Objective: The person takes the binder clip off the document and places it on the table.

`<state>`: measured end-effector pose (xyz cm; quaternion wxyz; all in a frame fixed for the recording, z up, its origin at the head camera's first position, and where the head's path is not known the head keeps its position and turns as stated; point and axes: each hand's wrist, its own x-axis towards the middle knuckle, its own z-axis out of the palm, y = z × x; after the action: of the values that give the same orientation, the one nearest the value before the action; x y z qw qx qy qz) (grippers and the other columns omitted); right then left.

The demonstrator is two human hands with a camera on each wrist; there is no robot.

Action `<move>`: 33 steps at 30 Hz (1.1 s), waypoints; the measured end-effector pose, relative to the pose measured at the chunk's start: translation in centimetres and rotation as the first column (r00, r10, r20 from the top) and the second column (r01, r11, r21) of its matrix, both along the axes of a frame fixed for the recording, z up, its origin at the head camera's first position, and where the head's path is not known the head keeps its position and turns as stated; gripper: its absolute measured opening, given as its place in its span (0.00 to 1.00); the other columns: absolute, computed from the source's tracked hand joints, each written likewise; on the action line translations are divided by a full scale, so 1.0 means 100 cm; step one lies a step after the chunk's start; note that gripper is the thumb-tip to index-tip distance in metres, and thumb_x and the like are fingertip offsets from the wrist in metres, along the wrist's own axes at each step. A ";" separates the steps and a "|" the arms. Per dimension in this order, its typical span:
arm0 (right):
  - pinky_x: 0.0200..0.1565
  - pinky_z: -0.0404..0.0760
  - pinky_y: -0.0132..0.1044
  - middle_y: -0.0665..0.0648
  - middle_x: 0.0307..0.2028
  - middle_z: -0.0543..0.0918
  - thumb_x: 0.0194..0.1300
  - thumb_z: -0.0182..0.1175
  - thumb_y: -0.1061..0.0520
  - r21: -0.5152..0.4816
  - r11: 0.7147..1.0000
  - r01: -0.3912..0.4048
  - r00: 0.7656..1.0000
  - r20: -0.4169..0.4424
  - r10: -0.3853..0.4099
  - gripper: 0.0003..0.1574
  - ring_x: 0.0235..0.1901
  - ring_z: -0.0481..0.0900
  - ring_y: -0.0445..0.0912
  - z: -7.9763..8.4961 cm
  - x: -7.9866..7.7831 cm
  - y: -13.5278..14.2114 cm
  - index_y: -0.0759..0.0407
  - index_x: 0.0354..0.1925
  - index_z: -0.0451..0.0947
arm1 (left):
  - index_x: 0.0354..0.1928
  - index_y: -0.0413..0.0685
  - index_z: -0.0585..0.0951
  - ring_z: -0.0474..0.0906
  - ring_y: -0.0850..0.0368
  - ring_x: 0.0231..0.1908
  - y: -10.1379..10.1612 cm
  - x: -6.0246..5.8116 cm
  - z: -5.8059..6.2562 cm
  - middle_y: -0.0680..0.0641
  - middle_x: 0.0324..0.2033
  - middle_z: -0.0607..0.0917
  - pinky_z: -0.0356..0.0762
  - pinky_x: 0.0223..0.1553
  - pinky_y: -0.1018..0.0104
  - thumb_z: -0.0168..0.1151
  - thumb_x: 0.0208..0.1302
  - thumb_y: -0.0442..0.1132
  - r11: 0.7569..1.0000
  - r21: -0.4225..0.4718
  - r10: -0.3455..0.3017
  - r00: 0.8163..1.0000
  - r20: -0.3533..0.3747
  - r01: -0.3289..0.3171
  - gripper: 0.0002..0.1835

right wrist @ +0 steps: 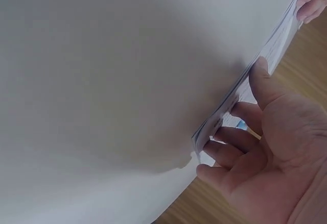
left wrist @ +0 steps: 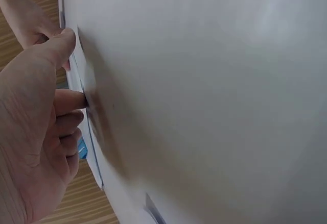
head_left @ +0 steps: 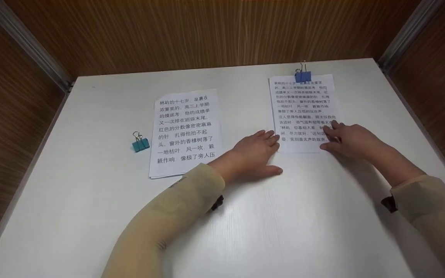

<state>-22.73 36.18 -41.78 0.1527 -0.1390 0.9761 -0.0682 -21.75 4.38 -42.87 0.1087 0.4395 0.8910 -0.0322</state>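
A stack of printed sheets (head_left: 301,104) lies on the right side of the table, with a blue binder clip (head_left: 303,77) on its top edge. My left hand (head_left: 254,154) rests palm down by the stack's lower left edge, fingertips at the paper and thumb stretched out below. Over the lower right part of the same stack is my right hand (head_left: 352,139), its loosely bent fingers and thumb touching the sheets. In the right wrist view, the thumb and fingers of the right hand (right wrist: 271,137) sit along the paper's edge, and the corner shows between them.
A second stack of printed sheets (head_left: 185,129) lies to the left, its lower right part behind my left forearm. Beside it on the white table (head_left: 91,185) is a teal binder clip (head_left: 141,145). Wood-grain panels (head_left: 214,34) enclose the back and sides.
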 end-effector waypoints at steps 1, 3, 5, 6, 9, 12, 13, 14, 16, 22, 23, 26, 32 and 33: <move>0.68 0.67 0.73 0.81 0.74 0.59 0.76 0.63 0.39 0.003 1.000 -0.003 1.000 0.001 0.003 0.48 0.70 0.61 0.81 0.000 0.002 -0.003 0.69 0.77 0.63 | 0.82 0.42 0.63 0.45 0.48 0.83 -0.003 0.002 0.000 0.43 0.83 0.57 0.36 0.82 0.60 0.45 0.78 0.70 1.000 0.008 -0.007 1.000 -0.003 0.007 0.46; 0.67 0.67 0.72 0.81 0.74 0.60 0.76 0.63 0.38 0.005 1.000 -0.012 1.000 0.005 0.012 0.48 0.70 0.62 0.81 0.000 0.005 -0.010 0.68 0.77 0.63 | 0.81 0.41 0.64 0.46 0.48 0.83 -0.011 0.007 0.000 0.42 0.82 0.58 0.37 0.82 0.60 0.46 0.78 0.70 1.000 0.014 -0.011 1.000 0.000 0.011 0.46; 0.67 0.68 0.72 0.81 0.74 0.60 0.76 0.63 0.38 0.007 1.000 -0.023 1.000 0.003 0.023 0.48 0.70 0.62 0.81 0.000 0.009 -0.018 0.68 0.77 0.64 | 0.81 0.41 0.64 0.47 0.48 0.83 -0.018 0.012 0.000 0.42 0.82 0.59 0.37 0.82 0.60 0.45 0.78 0.70 1.000 0.016 -0.013 1.000 0.005 0.013 0.46; 0.67 0.68 0.72 0.81 0.74 0.60 0.76 0.63 0.38 0.008 0.999 -0.032 0.999 0.000 0.032 0.48 0.69 0.63 0.81 0.000 0.011 -0.021 0.68 0.77 0.64 | 0.81 0.41 0.65 0.47 0.48 0.83 -0.022 0.015 0.001 0.42 0.82 0.59 0.38 0.82 0.61 0.45 0.78 0.70 1.000 0.017 -0.012 1.000 0.007 0.012 0.46; 0.66 0.69 0.72 0.81 0.73 0.62 0.75 0.64 0.39 0.006 0.999 -0.054 0.998 -0.013 0.054 0.47 0.68 0.64 0.81 0.000 0.017 -0.030 0.68 0.76 0.66 | 0.81 0.40 0.65 0.48 0.47 0.83 -0.030 0.022 0.001 0.42 0.82 0.59 0.38 0.82 0.60 0.45 0.78 0.70 1.000 0.014 -0.012 1.000 0.022 0.012 0.46; 0.66 0.70 0.71 0.82 0.72 0.63 0.75 0.65 0.40 0.005 0.997 -0.074 0.997 -0.029 0.075 0.47 0.67 0.66 0.81 -0.001 0.023 -0.036 0.69 0.75 0.67 | 0.81 0.39 0.64 0.49 0.47 0.83 -0.037 0.028 0.002 0.41 0.81 0.60 0.38 0.82 0.60 0.45 0.78 0.70 1.000 0.021 -0.011 0.999 0.038 0.010 0.46; 0.65 0.71 0.71 0.82 0.72 0.64 0.75 0.65 0.40 0.004 0.997 -0.079 0.996 -0.032 0.079 0.47 0.67 0.67 0.81 -0.001 0.024 -0.038 0.69 0.75 0.67 | 0.81 0.39 0.64 0.49 0.47 0.83 -0.039 0.030 0.002 0.41 0.81 0.60 0.38 0.82 0.60 0.45 0.78 0.70 1.000 0.024 -0.012 0.999 0.044 0.011 0.46; 0.65 0.71 0.71 0.82 0.71 0.64 0.74 0.66 0.41 0.001 0.996 -0.084 0.996 -0.036 0.084 0.46 0.67 0.67 0.81 -0.001 0.026 -0.040 0.69 0.75 0.68 | 0.81 0.39 0.64 0.49 0.47 0.82 -0.042 0.032 0.002 0.41 0.81 0.60 0.38 0.82 0.60 0.45 0.78 0.70 1.000 0.029 -0.010 0.999 0.049 0.008 0.46; 0.65 0.72 0.71 0.83 0.71 0.65 0.75 0.66 0.41 -0.001 0.995 -0.098 0.994 -0.045 0.098 0.46 0.66 0.68 0.81 -0.001 0.029 -0.044 0.70 0.75 0.68 | 0.81 0.39 0.63 0.49 0.46 0.82 -0.046 0.035 0.002 0.41 0.81 0.60 0.38 0.82 0.60 0.45 0.78 0.70 0.999 0.034 -0.011 0.998 0.056 0.009 0.47; 0.64 0.73 0.69 0.82 0.71 0.65 0.74 0.67 0.43 -0.025 0.994 -0.105 0.993 -0.052 0.103 0.45 0.66 0.70 0.79 -0.002 0.037 -0.057 0.69 0.75 0.68 | 0.81 0.37 0.63 0.51 0.45 0.82 -0.060 0.045 0.001 0.39 0.81 0.61 0.39 0.82 0.58 0.45 0.78 0.69 0.999 0.031 -0.023 0.998 0.052 0.021 0.47; 0.65 0.73 0.69 0.82 0.72 0.65 0.74 0.67 0.43 -0.024 0.995 -0.101 0.994 -0.049 0.100 0.45 0.66 0.69 0.79 -0.002 0.039 -0.059 0.69 0.75 0.68 | 0.80 0.37 0.64 0.52 0.45 0.82 -0.062 0.046 0.001 0.39 0.81 0.62 0.39 0.82 0.58 0.45 0.78 0.69 0.999 0.032 -0.026 0.998 0.049 0.025 0.47; 0.65 0.73 0.68 0.81 0.72 0.65 0.74 0.67 0.42 -0.010 0.995 -0.098 0.994 -0.048 0.098 0.46 0.67 0.69 0.78 -0.002 0.044 -0.065 0.68 0.75 0.68 | 0.80 0.37 0.64 0.53 0.45 0.82 -0.068 0.051 0.002 0.39 0.80 0.63 0.40 0.82 0.58 0.45 0.78 0.69 0.999 0.037 -0.035 0.998 0.048 0.033 0.46; 0.60 0.78 0.66 0.83 0.69 0.69 0.73 0.68 0.41 0.031 0.991 -0.128 0.988 -0.079 0.130 0.45 0.62 0.75 0.77 -0.002 0.055 -0.076 0.68 0.74 0.71 | 0.80 0.37 0.65 0.54 0.45 0.81 -0.080 0.060 0.001 0.39 0.80 0.63 0.39 0.82 0.58 0.44 0.79 0.68 0.998 0.052 -0.044 0.997 0.057 0.041 0.45; 0.60 0.78 0.65 0.83 0.69 0.69 0.73 0.68 0.41 0.034 0.990 -0.134 0.987 -0.083 0.136 0.45 0.61 0.76 0.77 -0.001 0.057 -0.078 0.68 0.74 0.71 | 0.80 0.37 0.65 0.54 0.45 0.81 -0.082 0.062 0.001 0.39 0.80 0.63 0.40 0.82 0.58 0.44 0.79 0.68 0.998 0.054 -0.047 0.997 0.057 0.044 0.45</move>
<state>-17.06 28.38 -41.93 0.1172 -0.2054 0.9709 -0.0381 -15.59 -3.83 -42.81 0.1224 0.4631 0.8778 0.0016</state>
